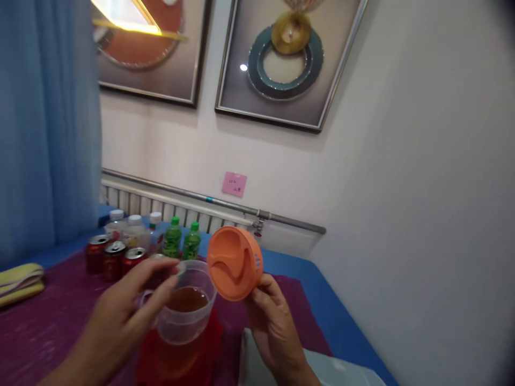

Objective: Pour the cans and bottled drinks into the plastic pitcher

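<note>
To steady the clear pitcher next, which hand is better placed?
Probably the left hand: its fingers are at the rim of the clear pitcher, though contact is unclear. The right hand is occupied, holding the orange lid.

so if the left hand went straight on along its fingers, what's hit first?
Likely the rim of the clear container. The left hand overlaps it in this view, so depth is unclear and they may already touch.

One orange lid point(233, 262) and one clear pitcher point(183, 331) appear, with at least three red cans point(113, 265), three white-capped bottles point(135, 235), two green-capped bottles point(172, 241), two framed pictures point(285, 64), one pink note point(234, 184), one yellow cloth point(20, 280).
</note>
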{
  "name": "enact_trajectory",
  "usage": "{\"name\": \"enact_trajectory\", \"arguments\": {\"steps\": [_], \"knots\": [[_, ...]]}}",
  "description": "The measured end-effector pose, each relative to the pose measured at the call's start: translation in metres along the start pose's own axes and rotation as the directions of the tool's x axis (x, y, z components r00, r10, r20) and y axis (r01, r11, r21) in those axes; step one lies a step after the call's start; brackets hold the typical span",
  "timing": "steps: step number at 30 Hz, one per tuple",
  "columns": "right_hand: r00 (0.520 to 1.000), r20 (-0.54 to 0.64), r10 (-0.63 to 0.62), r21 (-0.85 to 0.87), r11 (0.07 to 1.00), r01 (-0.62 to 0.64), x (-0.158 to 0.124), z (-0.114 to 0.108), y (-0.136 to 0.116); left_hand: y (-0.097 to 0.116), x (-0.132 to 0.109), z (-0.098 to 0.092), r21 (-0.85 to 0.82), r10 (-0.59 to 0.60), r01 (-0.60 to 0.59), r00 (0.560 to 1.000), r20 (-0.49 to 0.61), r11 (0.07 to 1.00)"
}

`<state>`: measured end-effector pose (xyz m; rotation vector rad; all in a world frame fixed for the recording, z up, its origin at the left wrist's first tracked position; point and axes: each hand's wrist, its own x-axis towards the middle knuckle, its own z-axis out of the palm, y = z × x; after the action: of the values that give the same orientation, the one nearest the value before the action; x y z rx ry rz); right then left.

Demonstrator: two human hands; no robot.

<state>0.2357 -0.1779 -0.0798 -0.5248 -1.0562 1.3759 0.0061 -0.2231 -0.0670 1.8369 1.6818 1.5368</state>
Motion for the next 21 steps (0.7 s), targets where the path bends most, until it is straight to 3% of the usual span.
{"name": "enact_trajectory", "arguments": {"steps": [3,6,9,13,17,21], "knots": [[0.992,0.086,0.094,0.155,0.982,-0.107,-0.003,0.023,0.015,0.011,0.019,0.010,-0.103,0.095,-0.092,0.995,0.021,0.990],[0.981,0.151,0.121,0.223,0.963,-0.153,-0.002,0.032,0.024,0.010,0.029,0.020,-0.013,0.261,-0.261,0.964,0.050,0.965],[0.974,0.177,0.142,0.235,0.955,-0.182,0.001,0.034,0.025,0.006,0.037,0.021,0.084,0.298,-0.312,0.944,0.143,0.946],[0.974,0.177,0.144,0.180,0.968,-0.176,0.009,0.029,0.017,0.006,0.058,0.010,0.235,0.274,-0.333,0.928,0.253,0.913],[0.989,0.025,0.144,0.204,0.968,-0.147,0.024,0.003,0.011,0.007,0.081,-0.005,0.441,0.140,-0.296,0.926,0.351,0.848],[0.976,-0.101,0.195,0.265,0.951,-0.162,0.032,-0.030,0.019,0.004,0.086,-0.003,0.480,0.036,-0.341,0.842,0.538,0.808]]}}
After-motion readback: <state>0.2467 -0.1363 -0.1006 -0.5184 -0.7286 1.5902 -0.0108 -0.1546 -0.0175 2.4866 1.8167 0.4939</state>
